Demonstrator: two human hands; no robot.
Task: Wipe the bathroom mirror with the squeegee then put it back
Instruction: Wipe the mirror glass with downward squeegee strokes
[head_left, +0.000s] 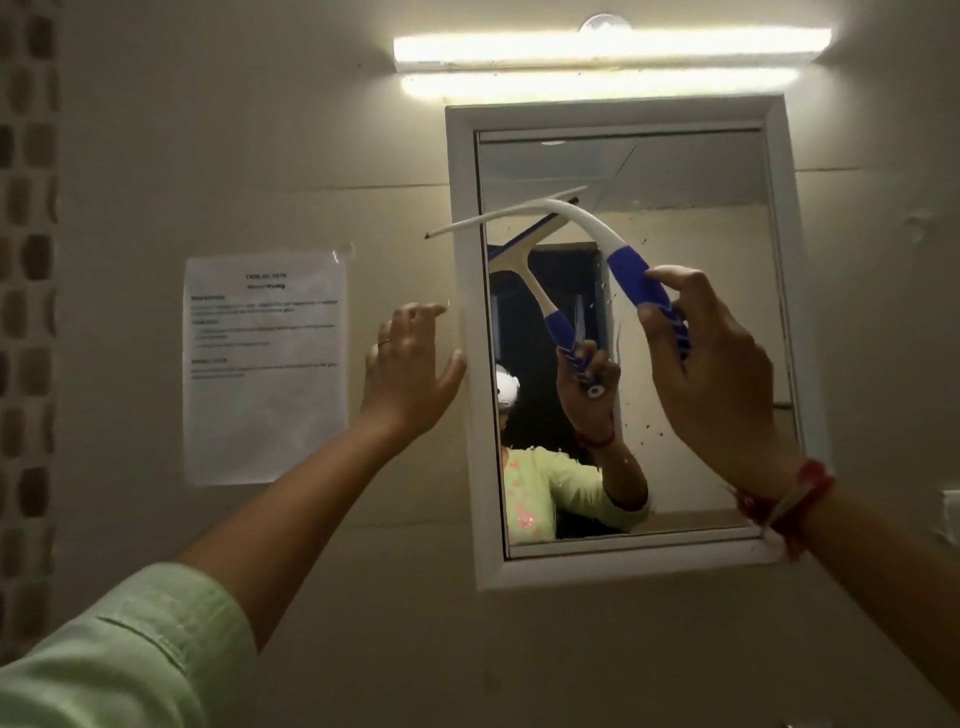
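A white-framed mirror (706, 332) hangs on the wall under a strip light. My right hand (717, 379) grips the blue handle of a white squeegee (582, 223), held in front of the glass. Its long blade slants across the mirror's upper left, and the left tip sticks out past the frame. My left hand (410, 369) is raised with fingers spread, its thumb against the left side of the frame (467, 322), holding nothing. The glass carries small dark specks on the right part and reflects the squeegee and my arm.
A printed paper sheet (265, 364) is taped to the wall left of the mirror. A lit strip light (608, 49) runs above the frame. A column of brown mosaic tiles (28, 260) lines the far left edge.
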